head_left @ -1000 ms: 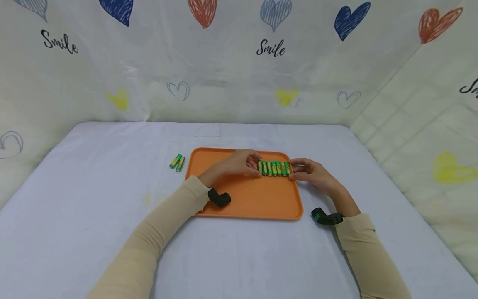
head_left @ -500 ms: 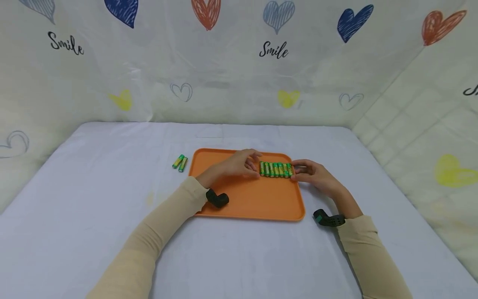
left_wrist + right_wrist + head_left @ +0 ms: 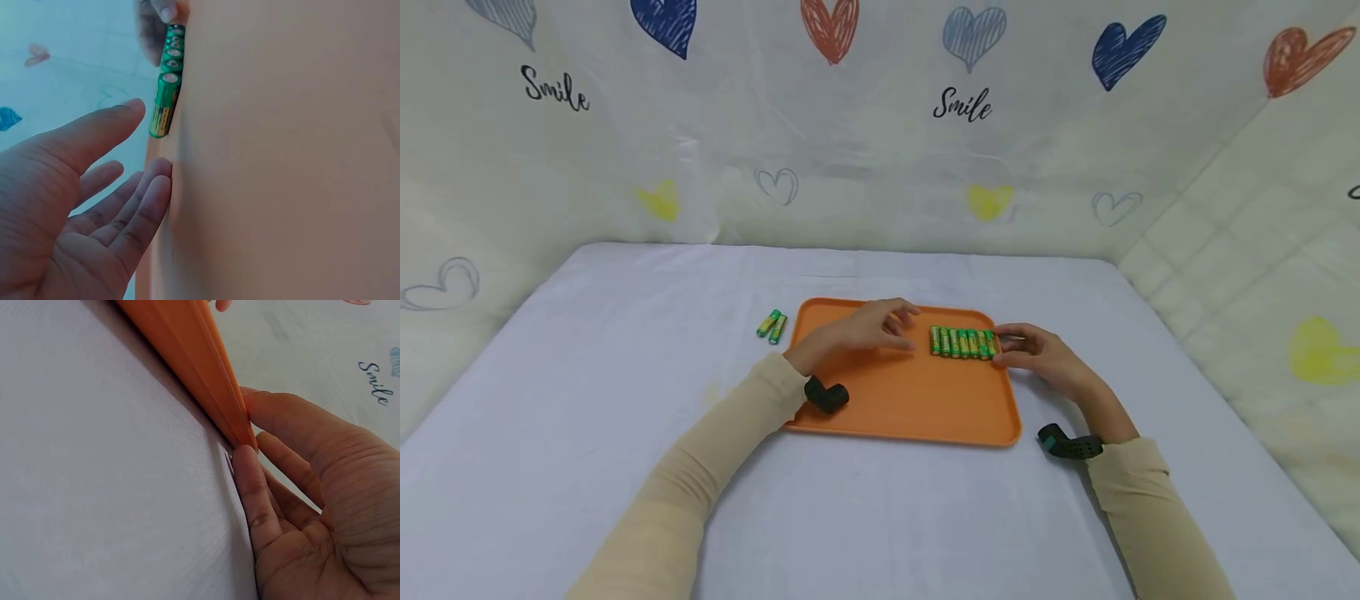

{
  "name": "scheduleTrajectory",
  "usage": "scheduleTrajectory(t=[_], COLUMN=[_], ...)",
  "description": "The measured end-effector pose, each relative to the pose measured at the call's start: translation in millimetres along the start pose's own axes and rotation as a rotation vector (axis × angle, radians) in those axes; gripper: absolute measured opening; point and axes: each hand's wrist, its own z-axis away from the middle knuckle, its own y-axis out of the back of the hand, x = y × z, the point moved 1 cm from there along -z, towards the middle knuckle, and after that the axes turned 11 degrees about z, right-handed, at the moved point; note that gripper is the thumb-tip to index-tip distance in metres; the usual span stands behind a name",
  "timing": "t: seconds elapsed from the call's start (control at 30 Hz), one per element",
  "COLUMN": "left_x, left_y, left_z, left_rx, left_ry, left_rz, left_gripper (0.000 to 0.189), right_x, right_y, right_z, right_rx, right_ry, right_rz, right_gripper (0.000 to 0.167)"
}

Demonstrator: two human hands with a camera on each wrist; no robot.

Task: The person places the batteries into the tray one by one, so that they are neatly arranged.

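Note:
A row of several green-and-yellow batteries (image 3: 962,342) lies side by side on the right part of the orange tray (image 3: 898,408). My left hand (image 3: 880,326) hovers over the tray, left of the row, with fingers spread and nothing between them. In the left wrist view, the nearest battery (image 3: 165,105) stands apart from the left thumb and fingertips. My right hand (image 3: 1037,354) is at the tray's right rim, its fingertips at the row's right end. In the right wrist view, the right thumb and fingers (image 3: 250,481) touch the tray's edge.
Two loose batteries (image 3: 772,326) lie on the white tablecloth (image 3: 880,508) left of the tray. A black camera (image 3: 827,394) sits on the left wrist, another black camera (image 3: 1070,442) on the right. Behind the table hangs a heart-patterned backdrop (image 3: 865,125).
My left hand has drawn away leftward from the row's left end, leaving a gap. The right hand stays at the right end. The whole view has shifted slightly.

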Motion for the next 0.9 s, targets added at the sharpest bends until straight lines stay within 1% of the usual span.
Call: scheduleTrajectory(t=[0.2,0.37,0.53,0.73,0.9], left_x=[1.4,0.9,-1.3,-9.9,-15.5], left_y=[10.6,19.0,28.6,43.9,58.0], left_z=[9.4,17.1,27.7,43.2,55.6], left_rx=[0.008,-0.001,0.014,0.067,0.115], left_ry=[0.011,-0.023,-0.063,-0.094,-0.135], left_rz=[-0.011,-0.023,-0.023,-0.020,-0.042], left_gripper=[0.055,0.049,0.044,0.039,0.035], right_x=[-1,-1,0,1,-2], right_y=[0,1,1,-1,-2], right_z=[0.7,0.8,0.6,-0.1,0.6], right_rx=[0.003,0.006,0.007,0.002,-0.002], right_ry=[-0.009,-0.002,0.007,-0.003,-0.009], right_rz=[0.015,0.022,0.030,0.041,0.035], right_gripper=[0.065,0.064,0.064,0.065,0.066])
